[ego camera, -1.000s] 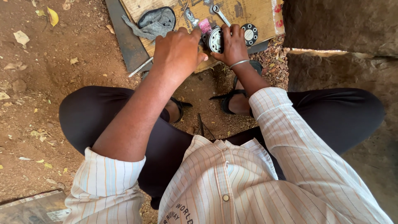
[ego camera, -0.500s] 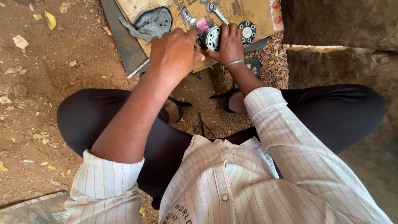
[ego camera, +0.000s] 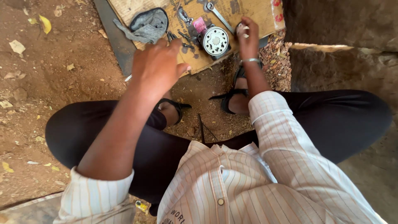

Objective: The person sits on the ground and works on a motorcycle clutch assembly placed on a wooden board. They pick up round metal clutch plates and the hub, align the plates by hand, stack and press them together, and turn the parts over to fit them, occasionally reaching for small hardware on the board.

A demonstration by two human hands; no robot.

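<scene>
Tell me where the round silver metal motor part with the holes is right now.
In the head view, the round silver metal motor part sits on the brown cardboard sheet at top centre, between the left hand and right hand, below the metal spanner.

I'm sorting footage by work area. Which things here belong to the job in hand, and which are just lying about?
In hand:
left hand
right hand
round metal part
spanner
cardboard sheet
small black bits

Lying about:
grey rag
dry leaves
sandals
</scene>
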